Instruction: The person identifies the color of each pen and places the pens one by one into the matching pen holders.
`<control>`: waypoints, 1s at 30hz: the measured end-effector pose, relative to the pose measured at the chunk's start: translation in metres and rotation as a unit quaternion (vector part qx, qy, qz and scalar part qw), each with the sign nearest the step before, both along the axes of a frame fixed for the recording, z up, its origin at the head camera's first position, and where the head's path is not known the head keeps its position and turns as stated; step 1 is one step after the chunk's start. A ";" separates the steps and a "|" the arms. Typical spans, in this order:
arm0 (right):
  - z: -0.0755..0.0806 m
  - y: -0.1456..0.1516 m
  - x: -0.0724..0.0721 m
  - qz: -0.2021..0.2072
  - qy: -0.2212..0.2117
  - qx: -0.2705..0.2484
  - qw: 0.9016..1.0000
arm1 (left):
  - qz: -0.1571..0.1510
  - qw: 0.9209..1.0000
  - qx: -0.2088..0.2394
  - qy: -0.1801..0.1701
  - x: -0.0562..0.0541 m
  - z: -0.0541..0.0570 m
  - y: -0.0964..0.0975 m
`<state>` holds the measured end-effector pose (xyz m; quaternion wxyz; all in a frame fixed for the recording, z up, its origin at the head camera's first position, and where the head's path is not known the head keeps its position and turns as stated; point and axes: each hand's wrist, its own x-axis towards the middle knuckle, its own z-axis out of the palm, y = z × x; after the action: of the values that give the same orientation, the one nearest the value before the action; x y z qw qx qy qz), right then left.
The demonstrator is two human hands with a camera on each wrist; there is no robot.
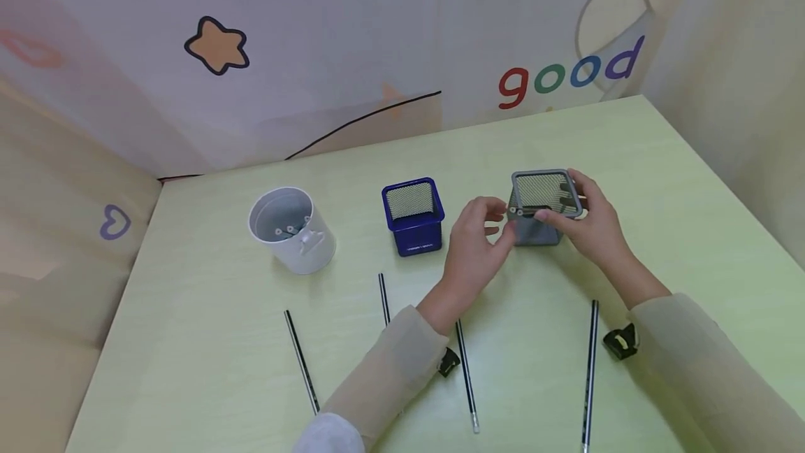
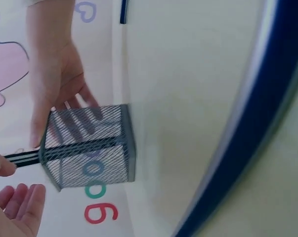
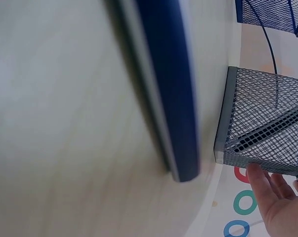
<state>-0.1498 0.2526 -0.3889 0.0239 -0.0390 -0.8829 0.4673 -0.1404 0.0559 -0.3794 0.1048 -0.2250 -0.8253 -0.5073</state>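
Observation:
In the head view, a grey mesh pen holder [image 1: 537, 235] stands at the right, held by my right hand [image 1: 594, 222]. The thumb is on its front rim and the fingers are round the far right side. Two dark pencils [image 2: 84, 148] lean inside the holder, ends above the rim. My left hand [image 1: 474, 247] is at its left corner, fingers and thumb spread apart. One digit of it touches or overlaps the pencil ends in the left wrist view. The right wrist view shows the right hand's fingertips [image 3: 257, 180] against the mesh.
Left of the grey holder stands a blue mesh pen holder [image 1: 418, 236]. A white cup [image 1: 305, 247] with several pencils inside is further left. Dark striped pencils [image 1: 302, 358] lie on the table [image 1: 189, 313], including one [image 1: 589, 376] near the right forearm. A printed curtain hangs behind.

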 end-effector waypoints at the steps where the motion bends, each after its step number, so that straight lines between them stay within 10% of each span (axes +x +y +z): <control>1: 0.000 0.000 0.000 0.000 0.001 0.000 1.000 | 0.000 1.000 -0.005 -0.004 0.000 0.002 -0.001; 11: 0.004 0.004 -0.003 0.001 0.000 0.009 1.000 | 0.020 0.999 -0.039 -0.004 0.005 0.012 -0.016; 30: -0.002 0.001 0.000 0.000 -0.011 -0.002 1.000 | 0.065 0.997 0.028 -0.030 0.026 0.011 -0.070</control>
<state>-0.1498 0.2532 -0.3908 0.0144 -0.0438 -0.8823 0.4684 -0.1145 -0.0139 -0.3684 0.1192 -0.1531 -0.8261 -0.5291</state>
